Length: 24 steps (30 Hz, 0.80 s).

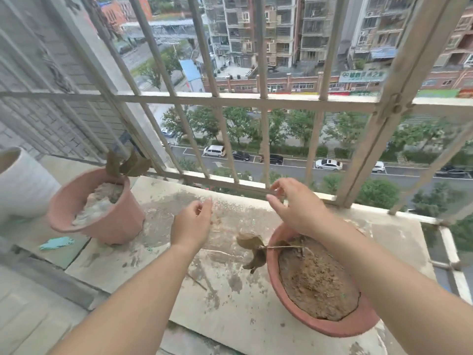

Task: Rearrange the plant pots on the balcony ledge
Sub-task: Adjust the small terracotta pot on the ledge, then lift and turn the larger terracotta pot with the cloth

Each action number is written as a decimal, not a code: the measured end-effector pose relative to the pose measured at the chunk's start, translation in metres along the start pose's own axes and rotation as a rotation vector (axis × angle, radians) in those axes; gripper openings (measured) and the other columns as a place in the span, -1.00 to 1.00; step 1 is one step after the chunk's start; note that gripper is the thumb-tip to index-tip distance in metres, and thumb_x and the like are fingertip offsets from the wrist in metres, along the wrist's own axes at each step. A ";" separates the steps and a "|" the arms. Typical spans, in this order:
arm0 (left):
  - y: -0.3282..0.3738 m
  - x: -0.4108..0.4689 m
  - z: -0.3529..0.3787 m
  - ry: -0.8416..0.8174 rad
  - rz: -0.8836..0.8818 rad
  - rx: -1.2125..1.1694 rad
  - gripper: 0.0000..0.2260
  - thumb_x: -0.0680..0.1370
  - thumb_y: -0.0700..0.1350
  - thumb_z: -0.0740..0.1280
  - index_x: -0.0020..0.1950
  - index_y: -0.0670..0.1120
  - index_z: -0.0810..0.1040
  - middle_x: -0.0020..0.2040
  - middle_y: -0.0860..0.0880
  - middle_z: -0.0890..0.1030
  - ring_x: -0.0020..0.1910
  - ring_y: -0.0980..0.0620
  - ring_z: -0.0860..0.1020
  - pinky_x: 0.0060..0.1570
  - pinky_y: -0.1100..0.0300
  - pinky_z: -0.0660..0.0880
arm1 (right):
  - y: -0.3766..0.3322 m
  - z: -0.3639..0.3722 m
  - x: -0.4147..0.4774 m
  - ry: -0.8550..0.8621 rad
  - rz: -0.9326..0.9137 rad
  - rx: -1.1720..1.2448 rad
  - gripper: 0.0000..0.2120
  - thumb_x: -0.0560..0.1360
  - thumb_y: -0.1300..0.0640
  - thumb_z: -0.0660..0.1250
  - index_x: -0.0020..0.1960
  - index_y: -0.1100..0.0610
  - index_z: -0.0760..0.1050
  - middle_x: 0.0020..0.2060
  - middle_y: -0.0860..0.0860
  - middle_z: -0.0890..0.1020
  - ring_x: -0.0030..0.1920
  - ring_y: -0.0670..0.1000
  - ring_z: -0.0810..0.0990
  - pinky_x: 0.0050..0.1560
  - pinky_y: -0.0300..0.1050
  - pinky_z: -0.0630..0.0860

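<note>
Terracotta pot (pixel 317 285) at ledge (pixel 230 298) right, directly beneath right hand (pixel 294 206); second pot (pixel 97 213) well left of left hand (pixel 192 221). Both hands spread, empty, hovering over bare slab between pots. Right hand nearer its pot.

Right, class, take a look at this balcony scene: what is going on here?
A person stands at a balcony ledge behind metal bars. Both hands are raised and empty: the left hand hovers over bare ledge, the right hand above the wide terracotta pot with a wilted stem. A smaller terracotta pot sits to the left, beside a white pot. Nothing is being held at this moment.
</note>
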State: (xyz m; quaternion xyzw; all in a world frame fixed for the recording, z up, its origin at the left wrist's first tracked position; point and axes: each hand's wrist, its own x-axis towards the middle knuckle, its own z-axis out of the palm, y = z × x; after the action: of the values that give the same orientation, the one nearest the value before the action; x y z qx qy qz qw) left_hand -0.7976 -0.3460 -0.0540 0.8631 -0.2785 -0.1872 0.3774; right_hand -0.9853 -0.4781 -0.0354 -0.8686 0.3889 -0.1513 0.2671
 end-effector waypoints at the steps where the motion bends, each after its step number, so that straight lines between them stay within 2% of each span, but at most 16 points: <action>1: -0.004 0.012 -0.006 0.064 -0.019 0.011 -0.62 0.48 0.23 0.11 -0.26 -0.02 0.51 -0.29 -0.06 0.64 -0.23 -0.16 0.61 -0.09 -0.08 0.56 | -0.009 0.009 0.012 -0.052 -0.037 0.008 -0.70 0.53 -0.11 0.17 0.13 0.05 0.43 -0.02 -0.03 0.55 -0.03 0.00 0.52 -0.05 -0.07 0.47; 4: -0.022 0.048 -0.036 0.306 -0.110 -0.036 -0.73 0.49 0.15 0.14 -0.28 0.01 0.43 -0.26 -0.08 0.61 -0.14 -0.20 0.59 -0.06 -0.04 0.52 | -0.032 0.042 0.043 -0.194 -0.120 0.026 -0.72 0.53 -0.10 0.17 0.13 0.04 0.44 -0.02 -0.04 0.58 -0.10 -0.01 0.51 -0.13 -0.10 0.44; 6: -0.039 0.067 -0.063 0.503 -0.137 -0.011 -0.78 0.48 0.13 0.16 -0.25 0.03 0.43 -0.33 0.06 0.52 -0.19 -0.14 0.54 -0.19 0.07 0.39 | -0.046 0.061 0.060 -0.269 -0.165 0.034 -0.71 0.54 -0.10 0.18 0.15 0.04 0.45 -0.01 -0.04 0.60 -0.11 -0.01 0.53 -0.14 -0.10 0.47; 8: -0.058 0.079 -0.092 0.682 -0.170 0.053 -0.76 0.46 0.18 0.15 -0.16 0.03 0.43 -0.30 0.12 0.49 -0.22 -0.07 0.50 -0.22 0.11 0.29 | -0.060 0.076 0.077 -0.301 -0.203 0.060 -0.72 0.54 -0.08 0.18 0.15 0.04 0.46 -0.03 -0.05 0.63 -0.13 -0.02 0.54 -0.15 -0.10 0.48; 9: -0.069 0.085 -0.104 0.767 -0.211 0.071 -0.74 0.45 0.19 0.16 -0.11 0.02 0.43 -0.23 0.08 0.53 -0.18 -0.11 0.51 -0.20 0.10 0.29 | -0.066 0.083 0.085 -0.309 -0.215 0.071 -0.72 0.54 -0.08 0.18 0.15 0.04 0.47 -0.04 -0.05 0.63 -0.14 -0.02 0.53 -0.17 -0.11 0.46; 11: -0.095 0.098 -0.123 0.915 -0.388 0.060 -0.62 0.46 0.17 0.21 0.09 -0.09 0.43 0.06 -0.12 0.57 0.02 -0.22 0.54 -0.07 0.02 0.37 | -0.077 0.095 0.098 -0.337 -0.228 0.052 -0.71 0.54 -0.09 0.17 0.16 0.04 0.45 0.00 -0.04 0.63 -0.11 0.01 0.54 -0.17 -0.11 0.43; 13: -0.119 0.111 -0.131 0.887 -0.666 -0.019 -0.46 0.50 0.10 0.23 0.33 -0.26 0.32 0.33 -0.30 0.41 0.26 -0.29 0.44 0.18 -0.08 0.37 | -0.082 0.106 0.108 -0.387 -0.221 -0.008 -0.67 0.54 -0.11 0.15 0.20 0.05 0.43 0.11 0.03 0.61 0.01 0.08 0.56 -0.10 -0.10 0.44; 14: -0.129 0.116 -0.132 0.819 -0.786 -0.119 -0.41 0.51 0.10 0.21 0.40 -0.26 0.26 0.40 -0.29 0.35 0.31 -0.28 0.40 0.25 -0.12 0.38 | -0.084 0.113 0.111 -0.428 -0.220 -0.049 -0.64 0.54 -0.11 0.14 0.23 0.07 0.42 0.16 0.07 0.58 0.07 0.10 0.55 -0.08 -0.11 0.43; 16: -0.140 0.122 -0.131 0.700 -0.887 -0.478 -0.43 0.51 0.14 0.21 0.41 -0.16 0.27 0.41 -0.18 0.37 0.30 -0.25 0.42 0.15 -0.17 0.48 | -0.084 0.124 0.115 -0.524 -0.221 -0.115 -0.58 0.54 -0.13 0.14 0.28 0.09 0.39 0.22 0.09 0.54 0.16 0.11 0.52 -0.04 -0.14 0.38; 18: -0.142 0.126 -0.128 0.633 -0.798 -0.776 -0.53 0.55 0.08 0.20 0.39 -0.12 0.31 0.37 -0.12 0.40 0.28 -0.20 0.44 -0.02 -0.12 0.54 | -0.081 0.131 0.114 -0.596 -0.218 -0.137 -0.57 0.54 -0.15 0.15 0.29 0.08 0.39 0.25 0.07 0.53 0.19 0.10 0.51 0.01 -0.14 0.39; 20: -0.140 0.130 -0.125 0.629 -0.707 -0.932 -0.61 0.58 -0.02 0.17 0.38 -0.12 0.35 0.35 -0.12 0.42 0.26 -0.17 0.45 -0.11 -0.01 0.54 | -0.076 0.134 0.113 -0.608 -0.218 -0.138 -0.57 0.54 -0.16 0.15 0.29 0.07 0.39 0.26 0.05 0.52 0.19 0.07 0.50 0.05 -0.13 0.40; 22: -0.136 0.132 -0.123 0.650 -0.665 -1.025 -0.64 0.58 -0.11 0.17 0.37 -0.13 0.37 0.34 -0.15 0.43 0.14 -0.16 0.49 -0.10 0.07 0.56 | -0.074 0.135 0.113 -0.595 -0.205 -0.137 -0.58 0.54 -0.17 0.15 0.27 0.06 0.40 0.24 0.04 0.54 0.16 0.06 0.52 0.03 -0.14 0.42; 24: -0.130 0.132 -0.122 0.669 -0.651 -1.026 -0.63 0.56 -0.24 0.15 0.37 -0.16 0.37 0.33 -0.17 0.42 -0.02 -0.14 0.50 0.01 0.08 0.57 | -0.076 0.137 0.114 -0.575 -0.174 -0.110 -0.59 0.54 -0.17 0.15 0.24 0.06 0.43 0.20 0.04 0.56 0.11 0.05 0.54 0.02 -0.12 0.46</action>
State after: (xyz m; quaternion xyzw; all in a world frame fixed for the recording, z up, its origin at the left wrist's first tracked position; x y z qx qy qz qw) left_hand -0.5864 -0.2888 -0.0883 0.6265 0.2496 -0.1227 0.7281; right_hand -0.8018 -0.4747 -0.0962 -0.9191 0.2291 0.0997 0.3047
